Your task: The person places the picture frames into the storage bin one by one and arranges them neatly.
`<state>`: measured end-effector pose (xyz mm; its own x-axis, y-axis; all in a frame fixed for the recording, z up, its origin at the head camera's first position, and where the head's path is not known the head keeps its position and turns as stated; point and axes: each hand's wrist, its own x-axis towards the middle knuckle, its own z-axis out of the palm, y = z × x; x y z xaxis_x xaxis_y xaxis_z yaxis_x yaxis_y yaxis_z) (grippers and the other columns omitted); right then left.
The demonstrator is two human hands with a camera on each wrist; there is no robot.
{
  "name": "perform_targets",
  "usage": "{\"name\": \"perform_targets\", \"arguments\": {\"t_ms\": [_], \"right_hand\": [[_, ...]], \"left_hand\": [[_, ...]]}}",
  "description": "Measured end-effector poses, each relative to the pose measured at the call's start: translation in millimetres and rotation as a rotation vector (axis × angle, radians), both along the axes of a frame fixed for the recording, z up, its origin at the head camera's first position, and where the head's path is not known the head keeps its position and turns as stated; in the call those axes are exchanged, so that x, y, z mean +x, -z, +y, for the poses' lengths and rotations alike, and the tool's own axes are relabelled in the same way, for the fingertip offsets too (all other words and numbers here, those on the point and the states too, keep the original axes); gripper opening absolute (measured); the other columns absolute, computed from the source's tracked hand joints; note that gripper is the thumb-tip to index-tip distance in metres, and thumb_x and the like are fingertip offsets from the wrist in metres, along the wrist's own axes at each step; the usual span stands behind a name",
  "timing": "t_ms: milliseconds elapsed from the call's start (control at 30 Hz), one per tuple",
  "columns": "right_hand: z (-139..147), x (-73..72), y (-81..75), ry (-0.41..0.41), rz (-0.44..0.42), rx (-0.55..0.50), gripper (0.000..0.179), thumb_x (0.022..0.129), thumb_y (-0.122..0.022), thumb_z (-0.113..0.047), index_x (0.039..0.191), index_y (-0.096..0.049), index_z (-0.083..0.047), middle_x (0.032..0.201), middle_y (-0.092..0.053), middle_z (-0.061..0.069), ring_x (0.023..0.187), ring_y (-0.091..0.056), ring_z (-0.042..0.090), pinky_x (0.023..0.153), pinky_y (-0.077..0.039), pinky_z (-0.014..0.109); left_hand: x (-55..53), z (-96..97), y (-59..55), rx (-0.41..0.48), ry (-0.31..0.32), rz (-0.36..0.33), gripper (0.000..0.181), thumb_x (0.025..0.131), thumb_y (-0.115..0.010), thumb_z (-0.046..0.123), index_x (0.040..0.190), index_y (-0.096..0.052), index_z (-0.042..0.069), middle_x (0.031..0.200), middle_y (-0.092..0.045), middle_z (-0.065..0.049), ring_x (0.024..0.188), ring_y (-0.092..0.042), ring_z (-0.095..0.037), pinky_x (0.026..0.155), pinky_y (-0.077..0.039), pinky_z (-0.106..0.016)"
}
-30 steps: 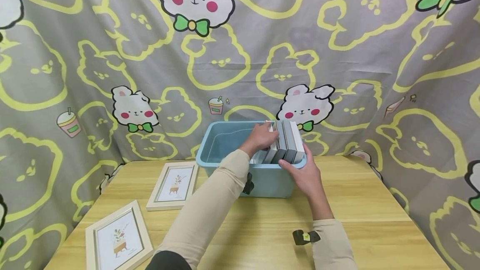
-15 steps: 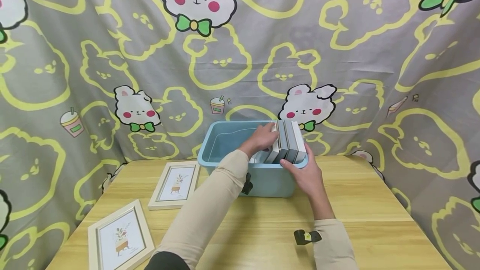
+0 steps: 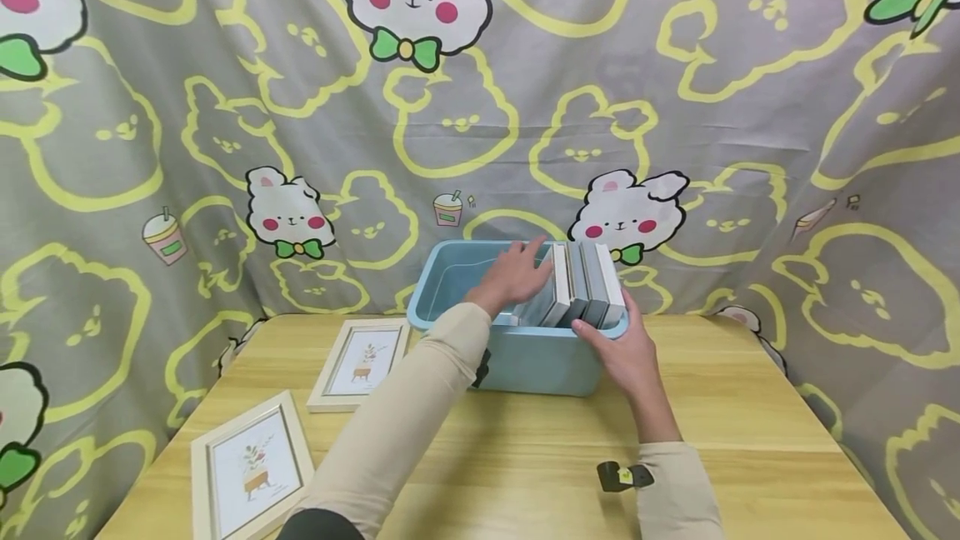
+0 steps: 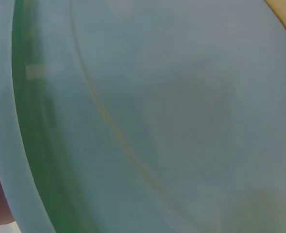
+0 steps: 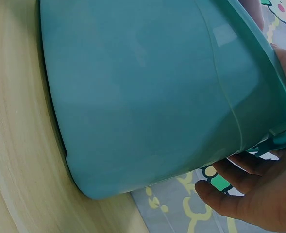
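A light blue plastic bin (image 3: 525, 361) stands on the table. Several flat slabs (image 3: 592, 286) with white and grey edges, like picture frames seen edge-on, stand upright at its right end. My left hand (image 3: 517, 273) reaches over the front rim into the bin, its fingers spread beside the leftmost white-edged slab. My right hand (image 3: 626, 348) grips the right front corner, thumb over the front rim and fingers round the right end. In the right wrist view its fingers (image 5: 225, 196) curl below the rim. The left wrist view shows mainly the bin's wall (image 4: 181, 121).
Two cream picture frames (image 3: 198, 473) with potted-plant prints lie face up on the table's left side, one behind the other. A patterned grey curtain (image 3: 360, 132) hangs right behind the wooden table (image 3: 510, 473) and along both sides.
The left hand's fingers have spread and drawn slightly left from the slabs, whose leftmost white edge shows more now. The right hand keeps its grip. The whole view has shifted slightly.
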<state>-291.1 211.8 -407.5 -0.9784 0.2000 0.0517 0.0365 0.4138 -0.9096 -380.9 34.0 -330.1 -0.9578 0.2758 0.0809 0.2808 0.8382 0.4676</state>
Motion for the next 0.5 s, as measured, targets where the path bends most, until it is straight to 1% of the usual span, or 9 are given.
{"name": "perform_targets", "arguments": {"t_ms": [100, 167, 233, 367, 500], "right_hand": [[-0.1, 0.4, 1.0, -0.002, -0.007, 0.008, 0.110, 0.075, -0.069, -0.066, 0.156, -0.001, -0.035, 0.158, -0.028, 0.013, 0.141, -0.033, 0.037, 0.111, -0.029, 0.059], [-0.2, 0.9, 1.6, -0.002, -0.006, 0.010, 0.109, 0.076, -0.069, -0.065, 0.155, -0.001, -0.036, 0.158, -0.029, 0.013, 0.141, -0.033, 0.037, 0.111, -0.029, 0.059], [-0.3, 1.2, 2.1, -0.001, -0.001, 0.007, 0.109, 0.076, -0.069, -0.064, 0.155, -0.001, -0.036, 0.157, -0.030, 0.014, 0.141, -0.033, 0.037, 0.111, -0.029, 0.059], [-1.1, 1.8, 1.7, -0.008, 0.004, 0.006, 0.108, 0.076, -0.070, -0.063, 0.155, -0.001, -0.037, 0.157, -0.030, 0.015, 0.140, -0.033, 0.037, 0.111, -0.029, 0.059], [-1.6, 1.5, 0.3, -0.007, -0.002, 0.019, 0.109, 0.076, -0.068, -0.065, 0.156, 0.000, -0.035, 0.158, -0.029, 0.016, 0.141, -0.032, 0.039, 0.111, -0.028, 0.060]], "left_hand": [[0.3, -7.1, 2.3, -0.120, 0.001, 0.067, 0.059, 0.098, -0.031, 0.052, 0.154, -0.019, 0.037, 0.158, -0.029, -0.004, 0.144, -0.029, -0.032, 0.112, -0.028, -0.059], [1.3, -11.8, 3.6, -0.188, 0.007, 0.094, 0.060, 0.098, -0.028, 0.056, 0.154, -0.017, 0.039, 0.159, -0.028, -0.002, 0.145, -0.027, -0.031, 0.113, -0.024, -0.062], [2.1, -16.9, 5.1, -0.241, 0.012, 0.108, 0.062, 0.097, -0.026, 0.060, 0.154, -0.014, 0.040, 0.161, -0.024, 0.000, 0.147, -0.023, -0.031, 0.114, -0.019, -0.063], [3.5, -28.1, 7.2, -0.311, 0.008, 0.131, 0.066, 0.095, -0.021, 0.067, 0.155, -0.013, 0.040, 0.164, -0.015, 0.002, 0.150, -0.017, -0.029, 0.116, -0.011, -0.063], [3.8, -40.3, 8.0, -0.338, -0.007, 0.150, 0.072, 0.092, -0.019, 0.073, 0.155, -0.012, 0.038, 0.164, -0.011, 0.001, 0.151, -0.012, -0.030, 0.116, -0.005, -0.064]]}}
